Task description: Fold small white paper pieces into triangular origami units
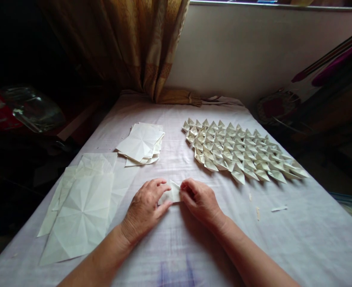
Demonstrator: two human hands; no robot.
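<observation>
A small piece of folded white paper (175, 193) lies between my two hands near the middle of the table. My left hand (147, 201) steadies its left end, with the thumb along the lower edge and curved fingers at the upper edge. At the right end my right hand (201, 199) pinches the paper, its fingertips pressed together and partly hiding it. To the right stand several rows of small folded paper boats (238, 149), packed closely together. Beyond my left hand sits a stack of creased paper sheets (141, 141).
Larger creased sheets (82, 215) overlap at the left edge of the table. A thin white paper strip (279, 208) and small scraps (258, 213) lie at the right. The pale tablecloth (170, 243) has a purple stain. A gold curtain (152, 52) hangs at the back.
</observation>
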